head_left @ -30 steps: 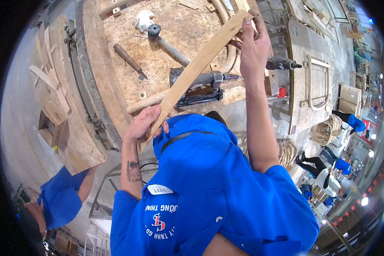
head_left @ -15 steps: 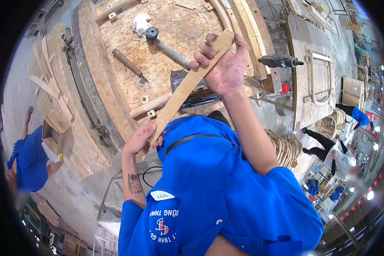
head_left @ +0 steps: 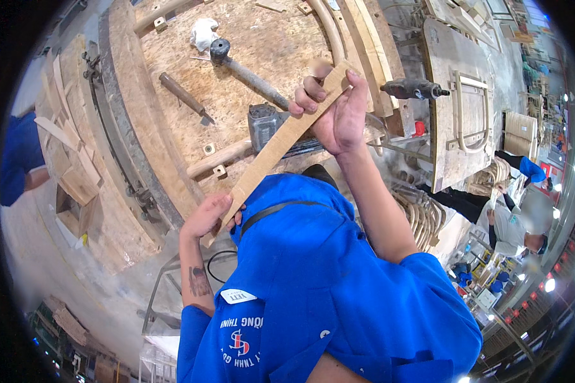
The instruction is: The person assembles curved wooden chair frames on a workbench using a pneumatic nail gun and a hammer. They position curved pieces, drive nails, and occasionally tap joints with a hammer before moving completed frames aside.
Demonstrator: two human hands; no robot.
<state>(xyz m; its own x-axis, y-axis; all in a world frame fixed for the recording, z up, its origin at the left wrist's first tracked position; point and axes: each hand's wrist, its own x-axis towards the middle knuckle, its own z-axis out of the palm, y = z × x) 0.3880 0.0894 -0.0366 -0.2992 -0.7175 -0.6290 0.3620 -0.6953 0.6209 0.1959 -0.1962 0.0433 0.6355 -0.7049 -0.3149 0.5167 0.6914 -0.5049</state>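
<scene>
A flat wooden slat [head_left: 278,145] slants across my front, held between both hands above the near edge of the workbench. My left hand [head_left: 209,216] is closed around its lower end, close to my waist. Higher up and to the right, my right hand [head_left: 337,113] grips the other end, thumb near the tip and fingers curled over the far edge. Beneath the slat lies a dark power tool, perhaps a nail gun [head_left: 262,126], partly hidden by the slat. A hammer with a round black head [head_left: 220,50] and a chisel [head_left: 186,97] lie farther up on the bench.
The particle-board benchtop [head_left: 172,57] carries a crumpled white cloth [head_left: 204,34] and curved wooden rails. A dark air tool [head_left: 415,89] sits at its right edge. Wood offcuts [head_left: 70,137] pile on the left bench; a curved frame [head_left: 473,113] lies on the right table. Other people stand both sides.
The slat's upper end has dipped slightly as my right hand lowered. My left hand keeps its hold. The person at left has moved farther up the view; one at right has shifted.
</scene>
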